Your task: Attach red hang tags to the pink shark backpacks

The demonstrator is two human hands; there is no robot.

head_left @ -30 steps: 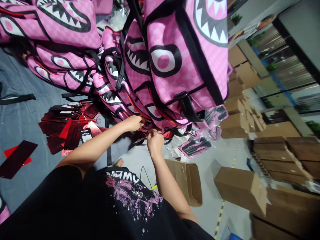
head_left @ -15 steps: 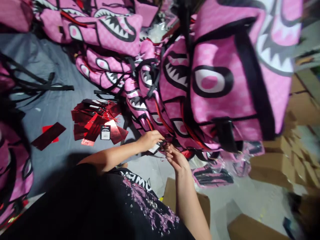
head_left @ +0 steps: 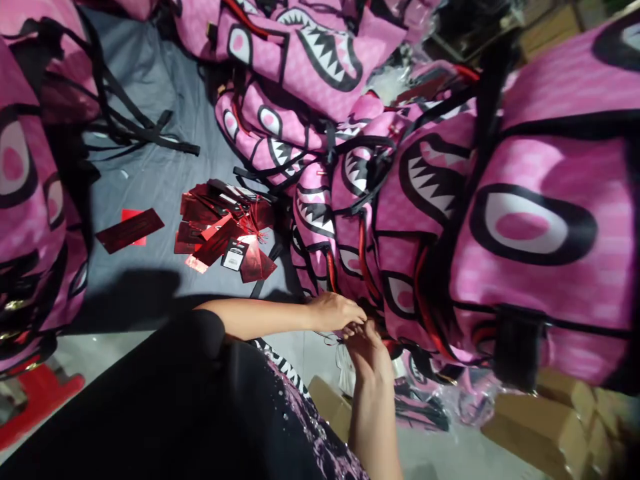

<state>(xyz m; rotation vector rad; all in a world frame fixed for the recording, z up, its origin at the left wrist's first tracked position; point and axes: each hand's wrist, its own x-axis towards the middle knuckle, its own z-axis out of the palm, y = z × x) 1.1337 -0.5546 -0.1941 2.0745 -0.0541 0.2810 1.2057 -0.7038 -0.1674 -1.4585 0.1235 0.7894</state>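
Note:
My left hand and my right hand meet at the lower edge of a row of pink shark-mouth backpacks. Fingertips of both are pinched closely together. A thin dark tag string loops out below the left fingers; the tag itself is hidden behind the hands. Closest on the right stands a large pink backpack with a printed eye and black trim. On the grey cloth to the left lies a pile of shiny red hang tags, with one black tag with a white label on it.
Two more red tags lie apart on the grey cloth. Black straps trail from backpacks at the left. Cardboard boxes and plastic-wrapped pink items sit on the floor at lower right.
The view has turned, so the backpacks and tag pile appear farther right. My hands stay pinched together; the white label seen under the left fingers earlier is now hidden.

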